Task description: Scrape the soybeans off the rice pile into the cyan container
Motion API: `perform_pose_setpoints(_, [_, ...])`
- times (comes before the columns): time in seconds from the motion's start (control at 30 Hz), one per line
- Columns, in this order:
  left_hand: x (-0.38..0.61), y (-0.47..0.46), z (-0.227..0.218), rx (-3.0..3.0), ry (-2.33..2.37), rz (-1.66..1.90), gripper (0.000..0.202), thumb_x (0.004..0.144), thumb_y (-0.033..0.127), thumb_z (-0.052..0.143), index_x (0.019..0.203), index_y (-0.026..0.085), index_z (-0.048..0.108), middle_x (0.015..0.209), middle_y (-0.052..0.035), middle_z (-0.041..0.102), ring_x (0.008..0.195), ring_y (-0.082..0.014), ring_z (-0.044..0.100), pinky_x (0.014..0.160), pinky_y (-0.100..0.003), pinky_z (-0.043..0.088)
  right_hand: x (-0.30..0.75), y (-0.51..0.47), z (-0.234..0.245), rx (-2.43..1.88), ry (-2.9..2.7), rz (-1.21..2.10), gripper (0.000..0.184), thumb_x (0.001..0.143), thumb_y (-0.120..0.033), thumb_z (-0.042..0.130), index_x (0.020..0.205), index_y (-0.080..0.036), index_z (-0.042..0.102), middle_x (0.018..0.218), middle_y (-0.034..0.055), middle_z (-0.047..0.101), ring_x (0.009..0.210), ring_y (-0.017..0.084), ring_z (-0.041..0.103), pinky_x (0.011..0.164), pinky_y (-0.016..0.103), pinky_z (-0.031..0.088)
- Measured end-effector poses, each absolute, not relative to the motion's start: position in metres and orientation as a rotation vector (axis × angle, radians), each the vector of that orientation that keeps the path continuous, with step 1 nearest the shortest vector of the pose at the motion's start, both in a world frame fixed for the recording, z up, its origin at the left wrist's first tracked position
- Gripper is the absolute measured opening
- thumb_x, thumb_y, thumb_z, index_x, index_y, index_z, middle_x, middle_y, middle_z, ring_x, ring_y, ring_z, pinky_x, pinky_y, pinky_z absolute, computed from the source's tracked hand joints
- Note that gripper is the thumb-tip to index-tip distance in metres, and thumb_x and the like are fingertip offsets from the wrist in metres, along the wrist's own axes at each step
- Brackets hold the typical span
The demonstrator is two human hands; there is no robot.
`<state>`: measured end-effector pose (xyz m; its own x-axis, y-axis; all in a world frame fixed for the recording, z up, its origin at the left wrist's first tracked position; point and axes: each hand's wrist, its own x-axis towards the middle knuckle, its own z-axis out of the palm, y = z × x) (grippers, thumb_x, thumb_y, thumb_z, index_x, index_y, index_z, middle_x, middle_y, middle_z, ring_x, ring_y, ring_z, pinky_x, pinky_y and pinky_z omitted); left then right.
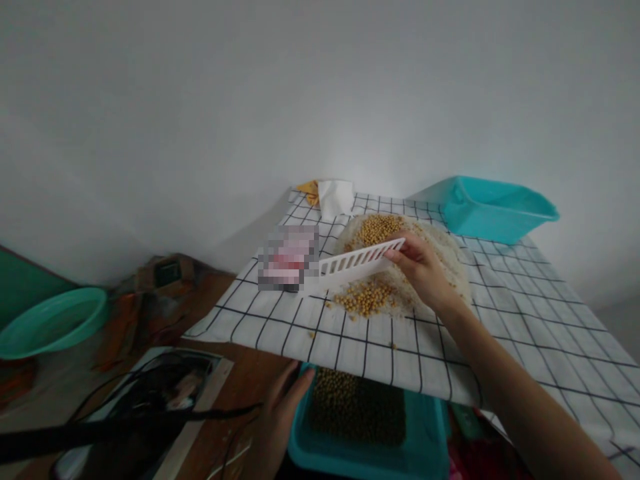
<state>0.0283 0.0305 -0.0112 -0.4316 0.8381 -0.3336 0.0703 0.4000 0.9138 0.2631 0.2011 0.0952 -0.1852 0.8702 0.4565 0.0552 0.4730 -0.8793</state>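
Pale wall (pixel 250 100) stands behind. A checked cloth (pixel 550 300) covers the tabletop. Near its far edge, a white tissue (pixel 336 198) sits against a yellow item (pixel 311 191). Toward the cloth's left side lies a pink object (pixel 290 257) — pixelated, identity undetermined. Far left: a green basin (pixel 94 319) — a box (pixel 165 275) to its right.

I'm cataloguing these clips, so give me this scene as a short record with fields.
Right hand: holds a white slotted piece at the pile; contact with it unclear
Left hand: at the left rim of the lower teal bin
Pile: yellow beans and paler grains
Surface: checked cloth
Lower bin contents: shaded beans
Back right: second teal bin
Left of pile: pixelated item, unidentifiable
Far left: green basin
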Motion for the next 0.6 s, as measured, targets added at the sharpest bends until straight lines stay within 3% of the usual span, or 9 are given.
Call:
perform_pose_setpoints(0.17, [0.018, 0.034, -0.018, 0.675, 1.83, 1.105, 0.038, 0.073, 0.046, 0.068, 0.1, 0.019, 0.072, 0.131, -0.0154, 0.068, 0.131, -0.036, 0.055, 0.115, -0.048, 0.038, 0.257, 0.203, 0.096, -0.818, -1.546, 0.807, 0.012, 0.081, -0.037, 0.071, 0.081, -0.025, 0.069, 0.078, -0.0015, 0.064, 0.073, 0.014, 0.057, 0.067, 0.029, 0.045])
perform_pose_setpoints(0.23, [0.013, 0.036, -0.018, 0.691, 1.802, 1.076, 0.037, 0.071, 0.045, 0.069, 0.097, 0.018, 0.072, 0.132, -0.0177, 0.067, 0.133, -0.0372, 0.054, 0.116, -0.049, 0.035, 0.256, 0.204, 0.096, -0.814, -1.568, 0.822, 0.012, 0.081, -0.036, 0.071, 0.08, -0.025, 0.069, 0.077, -0.0016, 0.063, 0.073, 0.014, 0.056, 0.066, 0.029, 0.044])
perform_pose_setpoints(0.43, [0.008, 0.037, -0.009, 0.717, 1.707, 1.054, 0.03, 0.069, 0.042, 0.075, 0.092, 0.023, 0.074, 0.123, -0.0075, 0.073, 0.13, -0.0335, 0.057, 0.113, -0.042, 0.042, 0.258, 0.204, 0.093, -0.784, -1.632, 0.929, 0.013, 0.081, -0.037, 0.072, 0.079, -0.025, 0.068, 0.076, -0.0017, 0.063, 0.072, 0.014, 0.057, 0.066, 0.029, 0.046])
perform_pose_setpoints(0.6, [0.01, 0.037, -0.014, 0.642, 1.726, 1.051, 0.039, 0.067, 0.044, 0.076, 0.098, 0.02, 0.073, 0.128, -0.0102, 0.071, 0.132, -0.034, 0.055, 0.115, -0.043, 0.038, 0.262, 0.204, 0.092, -0.755, -1.661, 1.002, 0.01, 0.082, -0.035, 0.072, 0.082, -0.025, 0.069, 0.077, -0.0022, 0.064, 0.072, 0.013, 0.058, 0.066, 0.028, 0.047])
